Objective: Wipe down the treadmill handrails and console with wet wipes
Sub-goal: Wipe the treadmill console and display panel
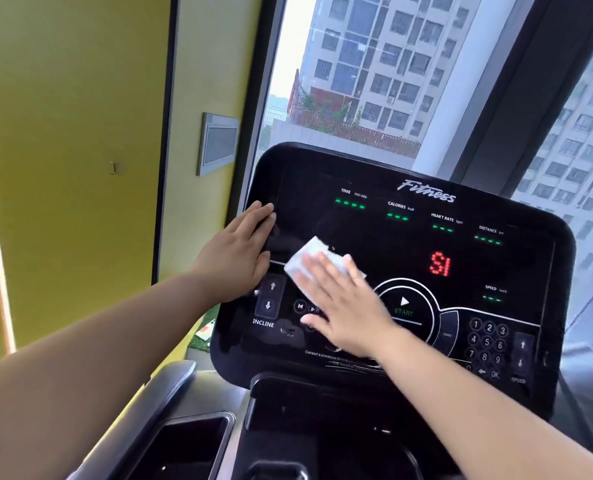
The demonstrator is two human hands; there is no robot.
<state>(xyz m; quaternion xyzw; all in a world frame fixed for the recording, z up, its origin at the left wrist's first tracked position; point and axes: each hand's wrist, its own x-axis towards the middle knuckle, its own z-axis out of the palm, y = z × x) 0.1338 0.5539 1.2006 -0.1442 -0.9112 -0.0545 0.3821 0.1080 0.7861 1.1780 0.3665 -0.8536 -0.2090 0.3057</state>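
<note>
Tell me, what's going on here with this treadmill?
A person is cleaning the treadmill's console. The right hand presses a white wet wipe flat against the left-centre of the black panel, just left of the start button. The left hand rests with straight fingers on the console's left edge, as if to steady it. The display is lit, with green dashes and red digits showing.
</note>
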